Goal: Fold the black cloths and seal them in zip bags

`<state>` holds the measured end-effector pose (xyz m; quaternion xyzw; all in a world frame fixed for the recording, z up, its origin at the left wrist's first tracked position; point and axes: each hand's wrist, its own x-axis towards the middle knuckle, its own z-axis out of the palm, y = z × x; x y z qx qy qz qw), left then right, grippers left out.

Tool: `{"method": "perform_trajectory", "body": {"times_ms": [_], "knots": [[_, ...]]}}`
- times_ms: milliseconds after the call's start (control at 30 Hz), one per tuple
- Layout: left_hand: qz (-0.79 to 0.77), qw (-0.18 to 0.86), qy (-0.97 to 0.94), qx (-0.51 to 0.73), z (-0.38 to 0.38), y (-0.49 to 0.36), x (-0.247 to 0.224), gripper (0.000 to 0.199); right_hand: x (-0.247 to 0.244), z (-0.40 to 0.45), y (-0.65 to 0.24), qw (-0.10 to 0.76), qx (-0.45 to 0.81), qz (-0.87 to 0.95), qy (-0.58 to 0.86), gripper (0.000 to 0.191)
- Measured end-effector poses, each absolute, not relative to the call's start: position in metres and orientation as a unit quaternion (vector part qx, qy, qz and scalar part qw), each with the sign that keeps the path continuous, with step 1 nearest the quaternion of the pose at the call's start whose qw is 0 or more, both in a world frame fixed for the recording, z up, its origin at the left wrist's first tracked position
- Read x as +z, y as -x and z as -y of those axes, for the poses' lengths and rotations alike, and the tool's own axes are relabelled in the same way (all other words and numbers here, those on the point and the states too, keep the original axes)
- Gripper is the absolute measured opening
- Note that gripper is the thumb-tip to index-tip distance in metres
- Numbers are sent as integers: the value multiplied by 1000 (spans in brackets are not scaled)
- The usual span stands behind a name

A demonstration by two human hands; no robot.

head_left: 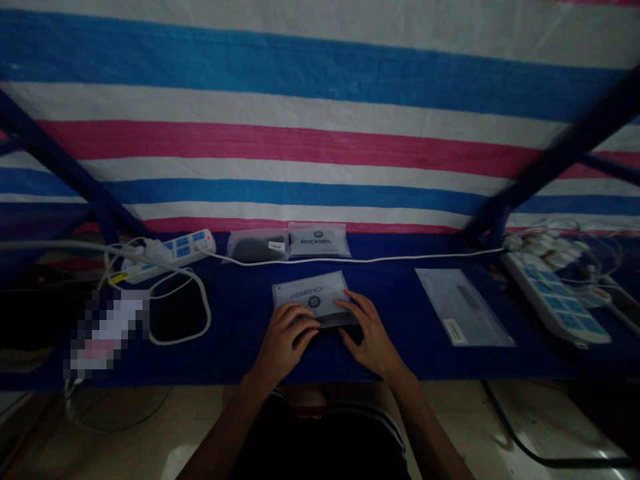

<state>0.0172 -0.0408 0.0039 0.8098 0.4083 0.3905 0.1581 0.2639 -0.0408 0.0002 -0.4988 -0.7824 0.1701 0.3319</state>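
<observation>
A frosted plastic zip pouch (305,290) printed with an upside-down ROCKBROS logo is in front of me on the blue surface, slightly turned. My left hand (287,337) grips its lower left edge, fingers bent over the top and the thumb close to them. At the right edge, my right hand (367,330) holds the pouch with its fingers on top and the thumb lower down by the near edge. Something dark shows along the near edge of the pouch; what it is I cannot make out.
Behind lie a pouch with dark contents (255,247) and another printed pouch (320,241). A flat clear pouch (463,307) with a label lies right. Power strips stand left (185,247) and right (560,300), joined by a white cable (380,259). Striped sheeting (320,153) hangs behind.
</observation>
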Motion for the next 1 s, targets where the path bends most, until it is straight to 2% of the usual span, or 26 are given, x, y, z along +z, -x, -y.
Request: {"method": "perform_trajectory", "body": {"times_ms": [133,167,500,767,800,900,1000], "knots": [[-466,157,-807,327,48,-6,9,46,-8,43,-267,351,189,760,513,45],[-477,157,-804,318,50,-3,8,49,-8,43,-267,355,191,756,515,43],[-523,129,-778,325,45,-2,-10,18,-6,41,-263,361,196,749,520,13],[-529,91,-770,344,46,-1,-10,15,-14,42,-263,343,192,752,530,16],[-542,84,-759,352,46,-1,-9,18,-14,42,-263,342,193,750,533,17],[-565,83,-740,356,44,-2,-11,46,-14,42,-259,339,183,741,550,16],[-559,103,-745,350,41,-2,-15,49,-14,41,-252,338,160,732,570,15]]}}
